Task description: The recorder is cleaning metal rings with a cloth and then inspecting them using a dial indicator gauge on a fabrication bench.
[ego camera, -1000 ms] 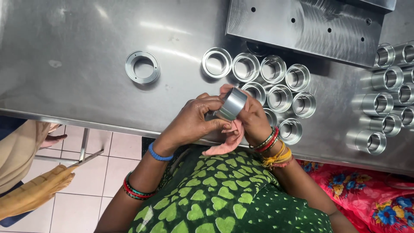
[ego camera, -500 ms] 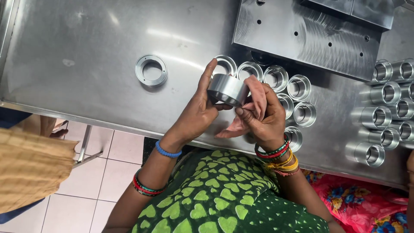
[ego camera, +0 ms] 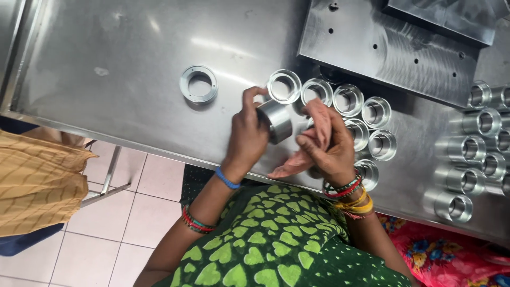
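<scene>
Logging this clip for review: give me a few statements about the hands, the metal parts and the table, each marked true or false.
1. The left hand holds a metal sleeve. True.
2. The right hand holds a blue sponge. False: it holds a pink cloth.
3. A flat ring lies apart from the others on the table. True.
4. The table is wooden. False: it is shiny metal.

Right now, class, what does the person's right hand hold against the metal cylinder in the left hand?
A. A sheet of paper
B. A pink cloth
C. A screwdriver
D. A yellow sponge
B: the right hand grips a pink cloth bunched beside the metal cylinder, which the left hand holds above the steel table.
</scene>
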